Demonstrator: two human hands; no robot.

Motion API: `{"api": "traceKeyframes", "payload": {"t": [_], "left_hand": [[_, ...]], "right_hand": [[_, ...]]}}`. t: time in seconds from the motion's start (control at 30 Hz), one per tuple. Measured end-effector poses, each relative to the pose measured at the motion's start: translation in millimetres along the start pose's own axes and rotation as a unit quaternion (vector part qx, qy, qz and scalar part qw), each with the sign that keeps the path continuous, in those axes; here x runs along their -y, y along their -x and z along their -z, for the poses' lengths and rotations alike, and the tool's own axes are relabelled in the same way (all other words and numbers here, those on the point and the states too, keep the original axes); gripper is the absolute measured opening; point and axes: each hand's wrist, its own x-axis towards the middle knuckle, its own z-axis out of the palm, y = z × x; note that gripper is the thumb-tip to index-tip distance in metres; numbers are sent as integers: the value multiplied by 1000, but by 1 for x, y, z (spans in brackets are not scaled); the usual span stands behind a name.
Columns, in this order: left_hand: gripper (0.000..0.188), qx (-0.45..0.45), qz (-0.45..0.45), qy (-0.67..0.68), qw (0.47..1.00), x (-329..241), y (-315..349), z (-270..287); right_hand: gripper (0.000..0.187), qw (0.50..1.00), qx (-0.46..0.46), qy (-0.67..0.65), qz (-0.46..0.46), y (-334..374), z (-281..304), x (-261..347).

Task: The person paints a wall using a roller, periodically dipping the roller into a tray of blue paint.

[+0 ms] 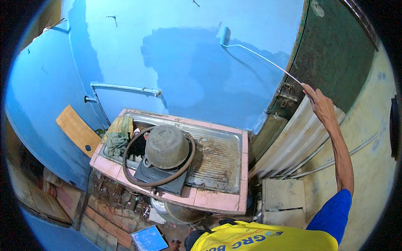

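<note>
My right hand (320,103) is stretched out toward the wall, its fingers closed round the end of a paint roller's long thin rod. At the other end, the blue roller sleeve (225,37) is against the light blue wall (121,46), or very near it; I cannot tell which. It is at the top edge of a darker blue patch of paint (192,71). The grip end of the roller is hidden by my fingers. My left hand is not in view.
Below the wall, a pink-tiled sink counter (217,201) bears an upturned grey pot (166,146), a coiled brown hose (130,178) and rags (119,131). A painted pipe (121,87) runs above. Corrugated sheets (293,138) lean by a green door (335,50). A blue tray (148,239) lies on the floor.
</note>
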Motion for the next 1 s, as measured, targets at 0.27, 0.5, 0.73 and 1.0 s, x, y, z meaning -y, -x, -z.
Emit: {"api": "traceKeyframes", "payload": {"t": [0.27,0.5,0.73,1.0], "left_hand": [[24,17,-1,-15,1000,-2,-1,-10],[24,26,9,-31,999,2,2,-21],[23,30,0,-28,999,-2,2,-26],[23,20,-34,-8,999,-17,3,-18]], "right_hand": [[54,999,-22,1,27,-46,-16,7],[49,998,42,36,-10,-6,9,-45],[42,999,31,6,-16,27,10,-86],[50,1000,2,10,26,-22,-19,-16]]}}
